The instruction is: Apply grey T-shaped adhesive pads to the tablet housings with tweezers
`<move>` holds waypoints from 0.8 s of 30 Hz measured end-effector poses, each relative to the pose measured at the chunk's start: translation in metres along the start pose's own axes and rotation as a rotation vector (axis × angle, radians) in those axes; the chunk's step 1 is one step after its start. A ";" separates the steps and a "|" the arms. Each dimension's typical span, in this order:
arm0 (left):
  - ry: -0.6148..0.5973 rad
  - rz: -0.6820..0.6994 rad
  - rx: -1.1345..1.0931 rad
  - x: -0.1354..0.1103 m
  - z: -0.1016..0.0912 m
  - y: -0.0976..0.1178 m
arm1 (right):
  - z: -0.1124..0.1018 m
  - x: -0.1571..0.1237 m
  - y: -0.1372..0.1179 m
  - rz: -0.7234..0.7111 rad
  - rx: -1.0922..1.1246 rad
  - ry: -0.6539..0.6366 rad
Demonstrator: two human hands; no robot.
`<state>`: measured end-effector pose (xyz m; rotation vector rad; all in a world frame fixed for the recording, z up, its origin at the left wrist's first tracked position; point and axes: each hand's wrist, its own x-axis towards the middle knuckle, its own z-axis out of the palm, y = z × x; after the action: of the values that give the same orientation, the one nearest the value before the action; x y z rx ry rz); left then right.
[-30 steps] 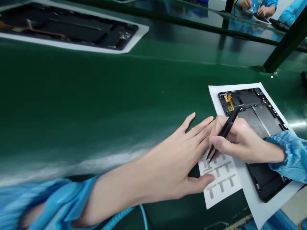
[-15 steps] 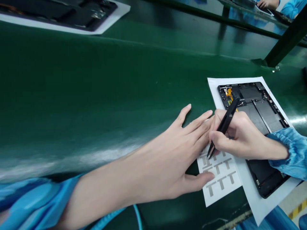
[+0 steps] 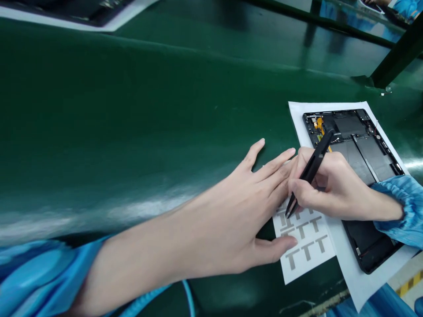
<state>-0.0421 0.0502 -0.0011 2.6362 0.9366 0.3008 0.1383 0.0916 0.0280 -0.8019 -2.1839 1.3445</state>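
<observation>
Black tweezers (image 3: 313,165) are gripped in my right hand (image 3: 337,187), their tips pointing down at a white sheet of grey T-shaped stickers (image 3: 309,259). My left hand (image 3: 244,211) lies with fingers spread over the upper left part of that sheet, its thumb resting near the sheet's left side. The fingers of both hands meet at the sheet's top. Beneath my right forearm is an opened black tablet (image 3: 350,156) on white paper (image 3: 346,273); orange flex cables show near its upper left corner. My right hand and sleeve hide part of the tablet.
Green matting covers the bench (image 3: 148,110). Another black device (image 3: 82,11) lies on white paper at the upper left. A dark green post (image 3: 396,57) rises at the upper right. A blue coiled cord (image 3: 145,301) runs below my left forearm. Another person's blue sleeve (image 3: 406,8) shows far off.
The view has shifted slightly, so the far-left device sits higher and the tablet a little further right. Both hands hold nearly the same pose, with the tweezer tips still at the sticker sheet.
</observation>
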 end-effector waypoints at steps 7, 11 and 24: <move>0.030 0.026 0.025 -0.001 -0.004 0.000 | -0.001 0.000 -0.002 0.009 -0.006 -0.008; 0.038 0.033 0.027 0.000 -0.004 0.000 | -0.001 0.000 0.000 -0.003 0.017 0.010; 0.084 0.078 0.102 -0.002 0.000 -0.003 | -0.005 0.006 0.004 -0.088 0.034 -0.098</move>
<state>-0.0450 0.0512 -0.0024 2.7773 0.8989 0.3955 0.1382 0.1003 0.0267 -0.6322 -2.2365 1.3999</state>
